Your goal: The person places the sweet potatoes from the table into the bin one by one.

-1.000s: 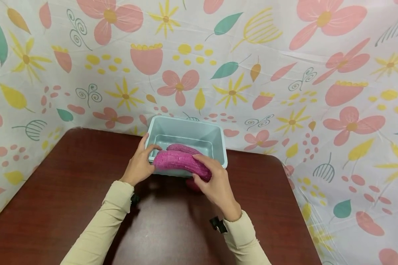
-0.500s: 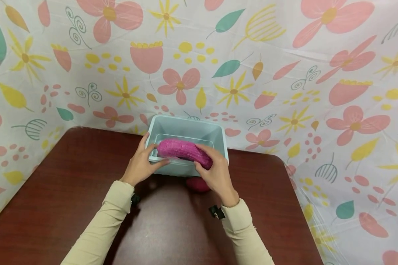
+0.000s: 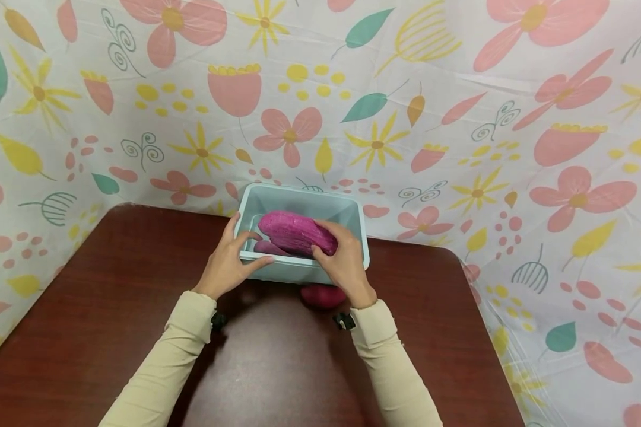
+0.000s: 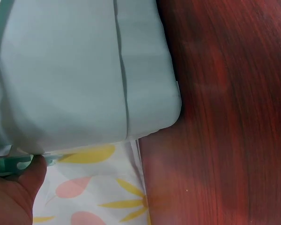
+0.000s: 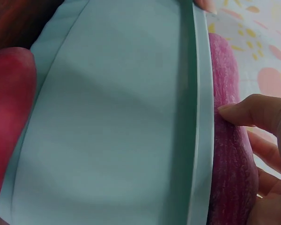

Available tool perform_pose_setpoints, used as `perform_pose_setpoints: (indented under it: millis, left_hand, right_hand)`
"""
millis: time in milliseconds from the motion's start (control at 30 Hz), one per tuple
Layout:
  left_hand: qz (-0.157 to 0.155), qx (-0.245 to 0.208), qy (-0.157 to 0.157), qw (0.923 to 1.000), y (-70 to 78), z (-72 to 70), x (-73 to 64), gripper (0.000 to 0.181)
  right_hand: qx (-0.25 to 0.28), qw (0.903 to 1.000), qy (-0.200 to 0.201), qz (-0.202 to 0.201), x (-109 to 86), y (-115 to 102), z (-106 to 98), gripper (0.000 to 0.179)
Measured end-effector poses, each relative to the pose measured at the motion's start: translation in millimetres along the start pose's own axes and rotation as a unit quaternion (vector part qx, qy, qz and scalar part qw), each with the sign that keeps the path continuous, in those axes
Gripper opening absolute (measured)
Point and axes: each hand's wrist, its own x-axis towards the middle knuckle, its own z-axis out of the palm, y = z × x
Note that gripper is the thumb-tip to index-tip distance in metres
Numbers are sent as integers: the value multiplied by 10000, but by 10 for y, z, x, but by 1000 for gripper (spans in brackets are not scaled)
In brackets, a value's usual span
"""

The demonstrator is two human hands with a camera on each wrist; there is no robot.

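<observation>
A light blue plastic bin (image 3: 294, 271) stands at the back of the table. My right hand (image 3: 344, 264) holds a long, ridged purple sweet potato (image 3: 291, 230) between thumb and fingers, inside the bin's opening. In the right wrist view the thumb presses the sweet potato (image 5: 227, 154) just beyond the rim. Another purple sweet potato (image 3: 269, 248) lies under it in the bin, partly hidden. My left hand (image 3: 224, 264) grips the bin's front left corner, with the thumb along the front rim. A redder sweet potato (image 3: 322, 296) lies on the table before the bin.
The dark red-brown wooden table (image 3: 278, 367) extends in front of the bin and to both sides. A floral curtain (image 3: 181, 112) hangs close behind the bin and along the sides.
My right hand has moved the sweet potato away from me, from over the front rim into the bin's opening. The left hand has stayed at the corner, its thumb now stretched along the rim.
</observation>
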Motion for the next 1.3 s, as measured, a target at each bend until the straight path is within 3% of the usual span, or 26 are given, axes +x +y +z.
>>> perform_pose_setpoints:
  millis: [433, 600, 767, 900, 1100, 1300]
  left_hand:
    - [-12, -54, -75, 10000, -25, 45, -4, 59]
    - [13, -45, -21, 10000, -13, 34, 6, 54]
    - [-51, -30, -7, 10000, 5, 18, 22, 51]
    - [-48, 2, 0, 10000, 19, 7, 35, 52]
    - [-71, -72, -17, 9999, 25, -8, 19, 51]
    - [-56, -113, -33, 9999, 8, 11, -5, 53]
  right_hand:
    - [31, 9997, -215, -66, 121, 64, 130, 46]
    - [305, 9993, 39, -210, 50, 56, 111, 43]
    - [614, 9939, 574, -720, -208, 51, 16, 40]
    - [880, 9886, 875, -856, -495, 85, -16, 35]
    - [833, 9947, 341, -500, -850, 273, 60, 38]
    - [516, 9983, -218, 162, -1026, 544, 211, 46]
